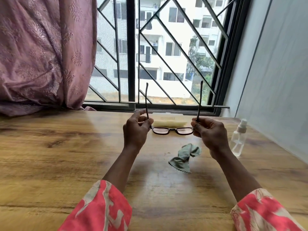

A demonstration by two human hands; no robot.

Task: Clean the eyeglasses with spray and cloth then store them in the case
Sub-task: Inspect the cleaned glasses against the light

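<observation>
Dark-framed eyeglasses (172, 130) are held above the wooden tabletop (66, 155), lenses facing down and both temples unfolded, pointing up toward the window. One hinge end is pinched by the left hand (135, 130), thumb and fingers curled round the temple base; the other hinge end is gripped likewise by the right hand (210, 132). Each grip is thus closed on the frame. Just beyond the grip, between the two hands, a pale case (168, 121) is seen lying on the tabletop. Nearer than the grip, a crumpled grey-green cloth (184, 157) lies flat. Outside the right grip, a clear spray bottle (238, 139) stands upright.
</observation>
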